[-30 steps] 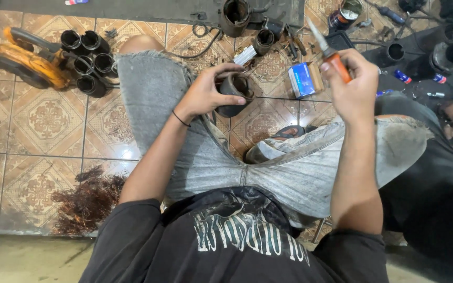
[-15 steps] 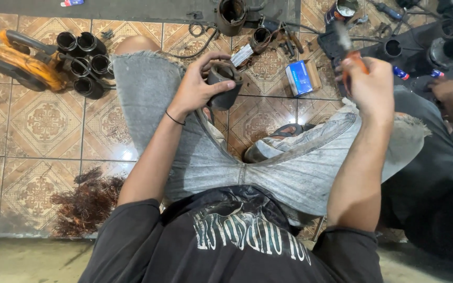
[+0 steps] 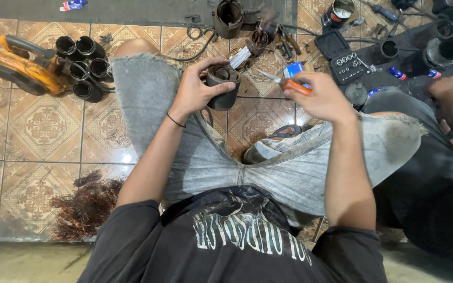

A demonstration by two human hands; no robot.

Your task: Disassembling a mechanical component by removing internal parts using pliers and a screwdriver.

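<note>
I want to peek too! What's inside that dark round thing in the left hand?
The dark cylinder, held by the left hand, is open on top. Inside, brownish metal parts show near the rim. Deeper down is too dark to see, and the fingers cover its near side. The right hand points an orange-handled tool toward it.

We saw a small blue and white box (image 3: 293, 69) lying on the tiled floor (image 3: 38, 126) just beyond the hands. A blue, white and red tube (image 3: 72, 5) lay at the floor's far left edge. A labelled round tin (image 3: 337, 12) stood at the far right.
</note>
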